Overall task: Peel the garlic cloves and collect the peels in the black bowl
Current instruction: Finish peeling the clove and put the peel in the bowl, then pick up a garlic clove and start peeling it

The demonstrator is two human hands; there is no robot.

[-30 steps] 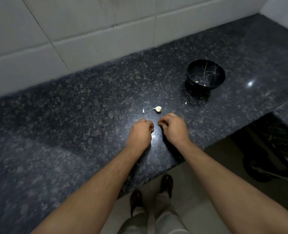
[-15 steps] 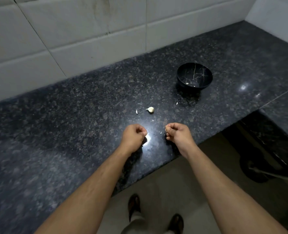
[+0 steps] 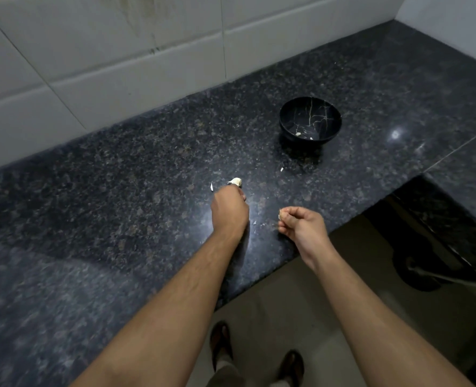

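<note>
The left hand (image 3: 229, 210), brought forward from beside the right since a moment ago, is being closed on the garlic clove (image 3: 235, 181) mid-bench; another peeling is judged beginning. A peel scrap (image 3: 281, 214) is being pinched by the right hand (image 3: 301, 225) near the front edge, well short of the black bowl (image 3: 310, 120).

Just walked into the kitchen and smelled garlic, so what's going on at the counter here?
A person is peeling garlic on the dark granite counter. The left hand reaches to a garlic clove lying on the counter, fingertips at it; whether it has hold of it is hidden. The right hand pinches a small pale piece, peel or garlic. The black bowl stands further back to the right with a few peel bits inside. Loose peel scraps lie on the counter.
</note>
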